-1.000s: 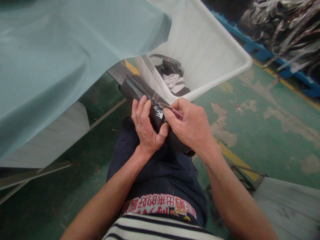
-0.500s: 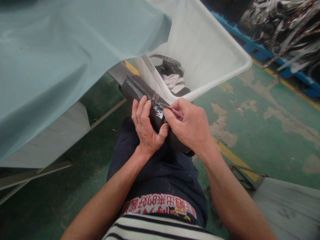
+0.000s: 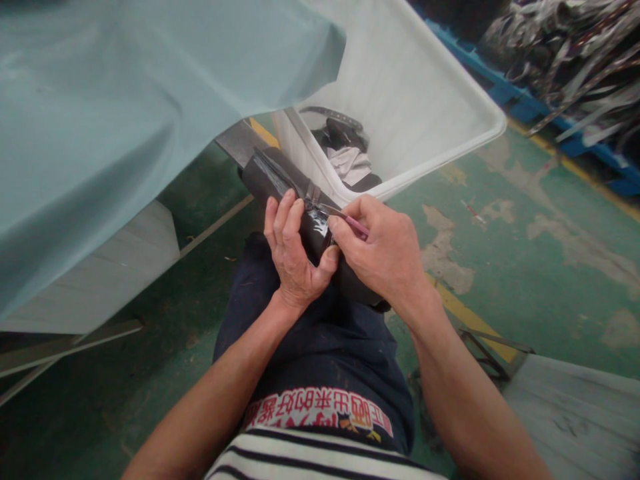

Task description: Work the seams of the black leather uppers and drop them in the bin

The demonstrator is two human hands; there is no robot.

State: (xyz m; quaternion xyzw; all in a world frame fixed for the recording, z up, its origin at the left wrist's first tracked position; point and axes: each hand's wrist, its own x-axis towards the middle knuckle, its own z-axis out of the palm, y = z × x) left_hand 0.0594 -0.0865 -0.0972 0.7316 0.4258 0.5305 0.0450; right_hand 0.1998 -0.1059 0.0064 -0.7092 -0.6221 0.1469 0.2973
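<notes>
A dark, glossy leather piece [image 3: 273,179] rests on my knee, its far end reaching the white bin. My left hand [image 3: 293,253] is wrapped round it from the left, thumb pressed on its near side. My right hand [image 3: 387,257] is closed on a thin tool with a pink handle [image 3: 356,226]; its metal tip touches the leather by a small buckle [image 3: 311,195].
A large white plastic bin [image 3: 450,143] stands just ahead, with dark straps and a pale scrap at its bottom. A pale blue-green cloth [image 3: 125,107] hangs over a table at the left. Tangled strips lie on a blue pallet [image 3: 575,60] at the far right. The floor is worn green.
</notes>
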